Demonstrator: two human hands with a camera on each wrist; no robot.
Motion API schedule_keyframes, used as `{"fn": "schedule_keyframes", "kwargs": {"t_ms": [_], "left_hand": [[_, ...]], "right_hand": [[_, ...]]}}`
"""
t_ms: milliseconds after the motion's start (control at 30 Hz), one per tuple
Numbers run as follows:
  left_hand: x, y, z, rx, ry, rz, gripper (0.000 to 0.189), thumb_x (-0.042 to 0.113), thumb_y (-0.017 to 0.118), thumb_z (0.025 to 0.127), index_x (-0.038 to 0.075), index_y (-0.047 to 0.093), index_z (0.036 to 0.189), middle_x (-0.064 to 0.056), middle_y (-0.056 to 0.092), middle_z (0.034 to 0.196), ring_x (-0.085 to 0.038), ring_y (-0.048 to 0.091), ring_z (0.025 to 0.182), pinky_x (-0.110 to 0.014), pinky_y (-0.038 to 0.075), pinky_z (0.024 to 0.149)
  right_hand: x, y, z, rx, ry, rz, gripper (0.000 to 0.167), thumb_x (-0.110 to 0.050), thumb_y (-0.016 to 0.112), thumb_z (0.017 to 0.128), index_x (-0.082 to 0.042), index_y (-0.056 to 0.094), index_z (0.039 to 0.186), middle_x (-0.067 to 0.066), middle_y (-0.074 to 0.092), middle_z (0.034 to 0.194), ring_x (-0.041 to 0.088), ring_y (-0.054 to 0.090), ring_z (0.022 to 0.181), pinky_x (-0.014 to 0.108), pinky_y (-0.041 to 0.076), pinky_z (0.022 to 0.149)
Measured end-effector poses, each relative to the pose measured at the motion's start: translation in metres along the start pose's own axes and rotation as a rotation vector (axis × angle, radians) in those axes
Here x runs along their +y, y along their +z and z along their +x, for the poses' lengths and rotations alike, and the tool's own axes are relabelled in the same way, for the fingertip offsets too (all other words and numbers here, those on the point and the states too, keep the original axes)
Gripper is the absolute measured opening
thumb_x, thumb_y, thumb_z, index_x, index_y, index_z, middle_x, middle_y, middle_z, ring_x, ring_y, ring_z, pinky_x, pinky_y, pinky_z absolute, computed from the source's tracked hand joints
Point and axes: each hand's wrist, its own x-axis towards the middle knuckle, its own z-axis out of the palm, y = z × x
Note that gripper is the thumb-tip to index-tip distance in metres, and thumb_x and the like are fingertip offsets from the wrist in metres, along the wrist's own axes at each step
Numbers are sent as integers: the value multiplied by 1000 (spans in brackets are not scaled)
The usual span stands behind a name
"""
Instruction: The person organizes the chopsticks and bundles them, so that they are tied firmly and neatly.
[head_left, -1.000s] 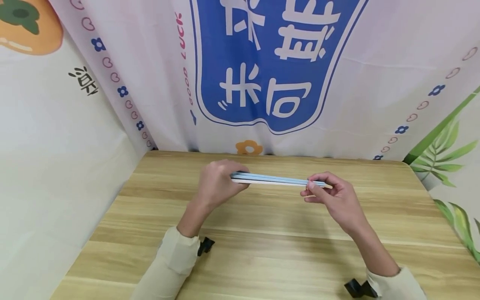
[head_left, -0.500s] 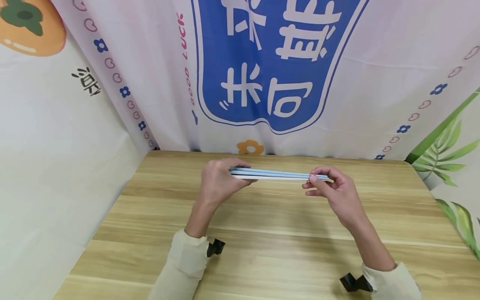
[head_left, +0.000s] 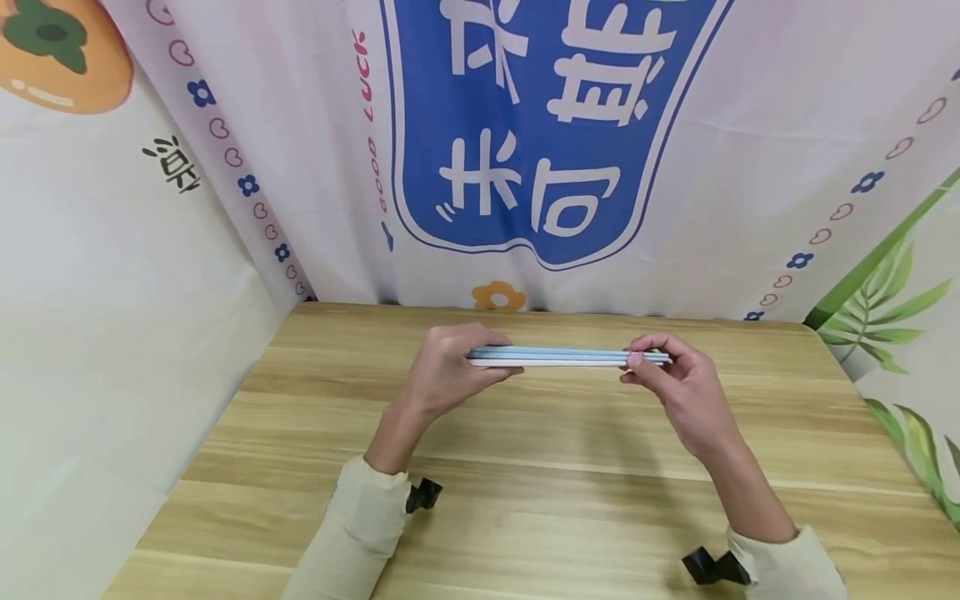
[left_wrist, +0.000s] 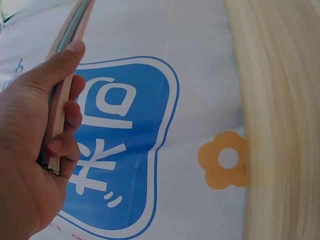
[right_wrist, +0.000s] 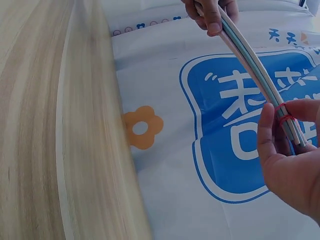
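Observation:
A bundle of slim pastel chopsticks [head_left: 555,357] is held level above the table, spanning the space between both hands. Pale blue and white sticks show from above; pink, blue-green and cream ones in the wrist views. My left hand [head_left: 453,371] wraps its fingers round the left end, and its palm hides that end from above. At the other end, my right hand [head_left: 686,387] pinches the bundle between thumb and fingers. A thin red band [right_wrist: 284,116] loops round the sticks right at those fingertips. In the left wrist view the chopsticks [left_wrist: 61,102] lie across the curled fingers.
Below the hands is a wood-grain table [head_left: 525,483]. Behind its far edge hangs a printed cloth [head_left: 742,208] with a blue panel and white characters. Pale cloth [head_left: 112,333] covers the left side, and a leaf print [head_left: 877,308] shows at the right.
Both hands have shifted slightly to the right with the bundle. The right fingers have moved slightly, and the sticks look more evenly lined up.

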Motion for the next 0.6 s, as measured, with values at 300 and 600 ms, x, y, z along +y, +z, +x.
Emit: {"fn": "schedule_keyframes", "kwargs": {"t_ms": [300,600], "left_hand": [[-3,-3,-1,10,-21,20,28,12,98,76,4,84,99,-8,82,91,-18,76,77,-32,63,71],[-7,-6,-1,19,-27,7,29,13,99,75,4,84,98,-9,82,91,-18,76,77,-31,62,71]], "right_hand": [[4,-1,0,30,-21,-105,14,2,71,101,-5,71,113,1,67,114,10,65,99,21,61,86],[-1,-9,-2,-18,3,-191,23,0,73,100,6,70,122,0,71,116,11,71,98,26,64,84]]}}
